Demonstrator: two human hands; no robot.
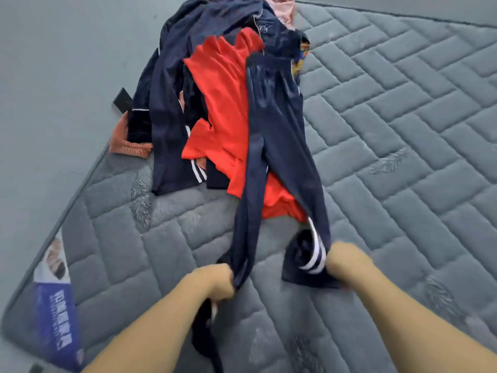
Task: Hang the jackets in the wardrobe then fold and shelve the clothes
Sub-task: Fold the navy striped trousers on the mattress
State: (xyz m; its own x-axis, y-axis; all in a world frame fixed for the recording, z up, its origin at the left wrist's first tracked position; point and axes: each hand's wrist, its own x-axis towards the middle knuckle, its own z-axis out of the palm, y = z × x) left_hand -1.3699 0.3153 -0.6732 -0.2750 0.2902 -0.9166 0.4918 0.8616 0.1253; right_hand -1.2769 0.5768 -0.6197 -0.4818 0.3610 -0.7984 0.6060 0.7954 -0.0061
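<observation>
While the navy trousers (279, 135) are stretched from the clothes pile (215, 109) down the mattress (403, 130), each cuff is gripped by the left hand (215, 284) and right hand (341, 261), and the limp, slippery cloth seems best held there.

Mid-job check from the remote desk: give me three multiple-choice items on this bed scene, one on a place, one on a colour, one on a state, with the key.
1. Where does the clothes pile lie?
A. on the grey quilted mattress
B. in a wardrobe
C. on a chair

2. What colour is the garment under the navy track pants?
A. green
B. white
C. red

3. What are the hands doing?
A. both resting flat and empty
B. each gripping a leg end of the pants
C. holding a hanger

Key: 1 A, quilting shows all round the pile. 2 C, the red garment shows beside and below the pants. 3 B, the left hand and the right hand each hold navy fabric.
</observation>
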